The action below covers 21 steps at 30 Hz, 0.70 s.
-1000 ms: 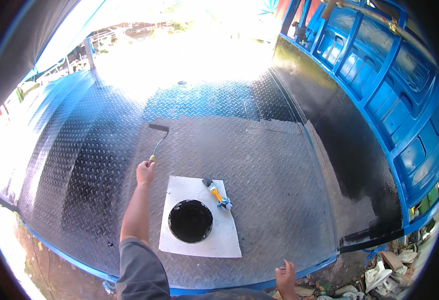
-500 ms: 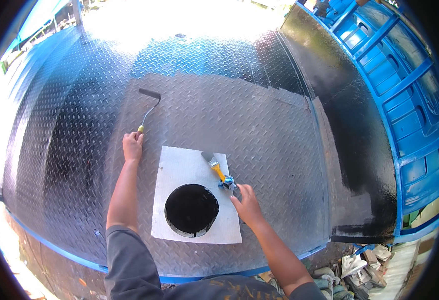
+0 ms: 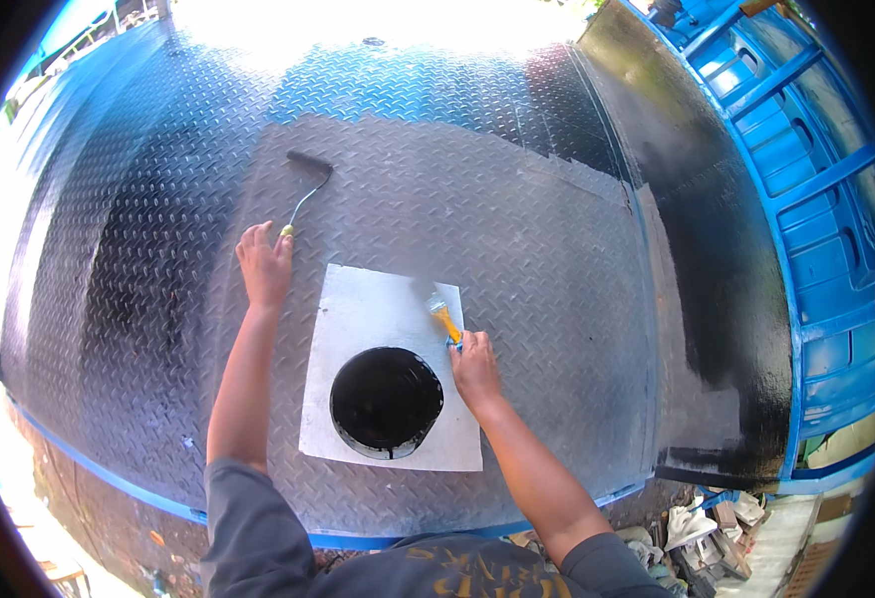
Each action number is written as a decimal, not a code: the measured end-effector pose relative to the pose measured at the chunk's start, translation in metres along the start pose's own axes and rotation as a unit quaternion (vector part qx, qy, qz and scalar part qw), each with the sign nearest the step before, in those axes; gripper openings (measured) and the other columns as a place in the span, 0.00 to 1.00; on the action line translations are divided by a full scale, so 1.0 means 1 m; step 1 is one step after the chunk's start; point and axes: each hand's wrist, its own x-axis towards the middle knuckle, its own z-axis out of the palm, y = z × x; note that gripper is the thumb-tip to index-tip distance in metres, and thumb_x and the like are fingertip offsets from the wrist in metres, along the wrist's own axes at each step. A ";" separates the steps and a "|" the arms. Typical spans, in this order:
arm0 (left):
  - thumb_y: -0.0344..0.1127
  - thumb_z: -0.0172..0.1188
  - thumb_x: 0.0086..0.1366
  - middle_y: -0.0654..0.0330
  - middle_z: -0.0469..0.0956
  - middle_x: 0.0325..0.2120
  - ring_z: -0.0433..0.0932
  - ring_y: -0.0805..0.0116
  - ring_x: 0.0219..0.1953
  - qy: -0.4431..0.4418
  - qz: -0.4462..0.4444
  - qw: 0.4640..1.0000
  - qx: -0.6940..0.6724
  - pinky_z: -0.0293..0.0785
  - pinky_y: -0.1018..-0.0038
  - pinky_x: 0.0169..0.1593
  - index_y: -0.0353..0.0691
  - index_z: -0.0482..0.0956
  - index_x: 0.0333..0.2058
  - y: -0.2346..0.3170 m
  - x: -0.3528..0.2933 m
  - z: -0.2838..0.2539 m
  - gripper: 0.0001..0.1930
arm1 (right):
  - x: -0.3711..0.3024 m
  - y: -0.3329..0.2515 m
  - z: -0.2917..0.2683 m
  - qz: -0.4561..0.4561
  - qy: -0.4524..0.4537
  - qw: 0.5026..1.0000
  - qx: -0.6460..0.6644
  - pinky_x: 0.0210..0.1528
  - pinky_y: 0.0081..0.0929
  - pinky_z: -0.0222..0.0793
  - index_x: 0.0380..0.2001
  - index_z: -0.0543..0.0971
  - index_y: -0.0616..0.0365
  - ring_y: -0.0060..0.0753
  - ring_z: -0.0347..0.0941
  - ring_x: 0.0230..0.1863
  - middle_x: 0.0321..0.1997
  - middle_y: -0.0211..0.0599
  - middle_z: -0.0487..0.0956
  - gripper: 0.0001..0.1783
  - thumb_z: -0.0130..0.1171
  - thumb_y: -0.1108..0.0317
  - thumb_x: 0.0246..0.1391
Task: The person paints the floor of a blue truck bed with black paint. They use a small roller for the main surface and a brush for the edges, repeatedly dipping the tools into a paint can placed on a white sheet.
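A paint roller (image 3: pixel 310 161) with a dark sleeve, bent wire frame and yellow-ended handle rests on the grey patch of the tread-plate floor. My left hand (image 3: pixel 264 264) is at its handle with fingers spread, the thumb beside the yellow end; part of the handle is hidden. My right hand (image 3: pixel 476 371) is closed around the yellow handle of a paintbrush (image 3: pixel 444 319), whose bristle end is blurred. Something blue shows on the handle by my fingers. Below and left of the brush, a round bucket (image 3: pixel 388 399) of black paint stands on a white sheet (image 3: pixel 358 304).
Glossy black paint covers the tread-plate floor (image 3: pixel 158 229) at the left and far side. To the right, a partly black side strip (image 3: pixel 702 269) borders a blue metal frame (image 3: pixel 766 194). Rubble (image 3: pixel 707 538) lies beyond the blue near edge at lower right.
My right hand has closed around the brush handle, and the brush has shifted. My left hand has loosened from the roller handle and its fingers have spread. The view has tilted slightly.
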 end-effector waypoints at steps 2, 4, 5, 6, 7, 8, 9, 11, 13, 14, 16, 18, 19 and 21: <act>0.37 0.69 0.68 0.47 0.73 0.59 0.71 0.46 0.60 0.020 0.010 0.999 -0.043 0.69 0.55 0.64 0.39 0.76 0.60 0.046 -0.002 -0.033 0.24 | -0.006 0.016 0.002 0.020 0.045 0.997 0.067 0.53 0.45 0.75 0.55 0.76 0.61 0.51 0.76 0.54 0.54 0.49 0.76 0.21 0.66 0.63 0.64; 0.34 0.68 0.67 0.49 0.74 0.57 0.72 0.49 0.58 0.028 0.010 0.991 -0.132 0.70 0.58 0.62 0.38 0.76 0.58 0.119 -0.013 -0.095 0.22 | -0.021 0.034 -0.007 0.048 0.095 0.983 0.152 0.50 0.40 0.76 0.54 0.77 0.61 0.43 0.78 0.50 0.51 0.44 0.78 0.19 0.65 0.63 0.65; 0.31 0.68 0.66 0.50 0.76 0.55 0.74 0.50 0.57 0.026 0.005 0.981 -0.193 0.72 0.60 0.61 0.37 0.77 0.56 0.156 -0.026 -0.133 0.21 | -0.032 0.033 -0.021 0.119 0.061 0.957 0.259 0.48 0.37 0.76 0.54 0.77 0.61 0.38 0.78 0.48 0.49 0.40 0.79 0.19 0.64 0.63 0.67; 0.29 0.67 0.65 0.50 0.78 0.51 0.76 0.52 0.53 0.012 0.046 0.974 -0.221 0.73 0.61 0.58 0.36 0.77 0.54 0.179 -0.045 -0.166 0.19 | -0.047 0.023 -0.047 0.185 0.025 0.913 0.364 0.46 0.34 0.75 0.53 0.77 0.61 0.33 0.78 0.46 0.47 0.37 0.79 0.18 0.64 0.62 0.68; 0.26 0.66 0.64 0.51 0.79 0.48 0.78 0.53 0.50 -0.002 0.088 0.962 -0.257 0.75 0.63 0.55 0.35 0.77 0.51 0.201 -0.071 -0.188 0.16 | -0.060 0.023 -0.070 0.248 -0.004 0.853 0.458 0.44 0.31 0.75 0.53 0.77 0.61 0.28 0.78 0.44 0.45 0.33 0.80 0.17 0.63 0.62 0.69; 0.25 0.64 0.63 0.51 0.81 0.41 0.80 0.55 0.43 -0.011 0.084 0.942 -0.325 0.76 0.64 0.50 0.33 0.78 0.46 0.226 -0.108 -0.201 0.13 | -0.078 0.033 -0.080 0.267 -0.009 0.804 0.531 0.39 0.23 0.72 0.53 0.76 0.58 0.17 0.75 0.40 0.40 0.26 0.79 0.16 0.63 0.60 0.70; 0.26 0.64 0.63 0.50 0.81 0.40 0.80 0.55 0.41 -0.033 0.143 0.881 -0.450 0.76 0.62 0.48 0.33 0.79 0.46 0.254 -0.139 -0.208 0.12 | -0.097 0.036 -0.092 0.270 -0.007 0.780 0.565 0.40 0.23 0.72 0.54 0.76 0.56 0.18 0.75 0.40 0.41 0.25 0.79 0.16 0.62 0.61 0.70; 0.30 0.66 0.66 0.51 0.80 0.41 0.80 0.59 0.42 -0.195 0.100 0.855 -0.471 0.77 0.67 0.47 0.35 0.78 0.56 0.302 -0.207 -0.212 0.21 | -0.136 0.041 -0.117 0.273 -0.001 0.727 0.630 0.41 0.24 0.72 0.55 0.75 0.53 0.20 0.75 0.41 0.42 0.24 0.79 0.15 0.61 0.62 0.71; 0.34 0.64 0.72 0.53 0.80 0.42 0.80 0.63 0.44 -0.350 -0.058 0.796 -0.491 0.78 0.70 0.47 0.35 0.75 0.63 0.336 -0.267 -0.177 0.23 | -0.176 0.052 -0.129 0.250 0.011 0.724 0.642 0.40 0.23 0.71 0.56 0.73 0.54 0.18 0.74 0.40 0.42 0.26 0.79 0.16 0.61 0.62 0.71; 0.36 0.62 0.73 0.55 0.80 0.43 0.80 0.64 0.44 -0.371 -0.140 0.755 -0.523 0.78 0.70 0.48 0.35 0.74 0.63 0.344 -0.294 -0.154 0.23 | -0.193 0.057 -0.135 0.232 0.019 0.741 0.630 0.39 0.23 0.71 0.56 0.73 0.55 0.17 0.73 0.40 0.41 0.26 0.79 0.15 0.60 0.62 0.72; 0.39 0.59 0.77 0.57 0.80 0.44 0.80 0.67 0.46 -0.404 -0.306 0.652 -0.564 0.79 0.70 0.49 0.33 0.74 0.64 0.357 -0.335 -0.131 0.23 | -0.226 0.068 -0.142 0.207 0.027 0.770 0.603 0.41 0.24 0.71 0.56 0.73 0.57 0.17 0.73 0.40 0.43 0.28 0.79 0.16 0.59 0.62 0.73; 0.40 0.55 0.80 0.58 0.79 0.46 0.79 0.69 0.47 -0.499 -0.338 0.559 -0.569 0.80 0.71 0.49 0.33 0.72 0.66 0.364 -0.346 -0.131 0.23 | -0.252 0.080 -0.146 0.187 0.034 0.794 0.578 0.44 0.26 0.72 0.58 0.72 0.59 0.20 0.74 0.42 0.46 0.30 0.78 0.17 0.57 0.61 0.74; 0.41 0.53 0.81 0.59 0.79 0.47 0.79 0.70 0.47 -0.545 -0.353 0.509 -0.565 0.80 0.71 0.50 0.32 0.71 0.67 0.369 -0.350 -0.134 0.24 | -0.263 0.084 -0.147 0.176 0.049 0.817 0.547 0.47 0.28 0.72 0.59 0.71 0.61 0.24 0.74 0.44 0.48 0.33 0.78 0.19 0.56 0.62 0.74; 0.39 0.53 0.81 0.58 0.80 0.48 0.80 0.69 0.47 -0.538 -0.373 0.493 -0.574 0.81 0.70 0.51 0.32 0.74 0.63 0.378 -0.364 -0.142 0.20 | -0.280 0.090 -0.149 0.155 0.084 0.859 0.481 0.53 0.32 0.72 0.63 0.69 0.64 0.32 0.74 0.47 0.51 0.40 0.77 0.22 0.55 0.63 0.75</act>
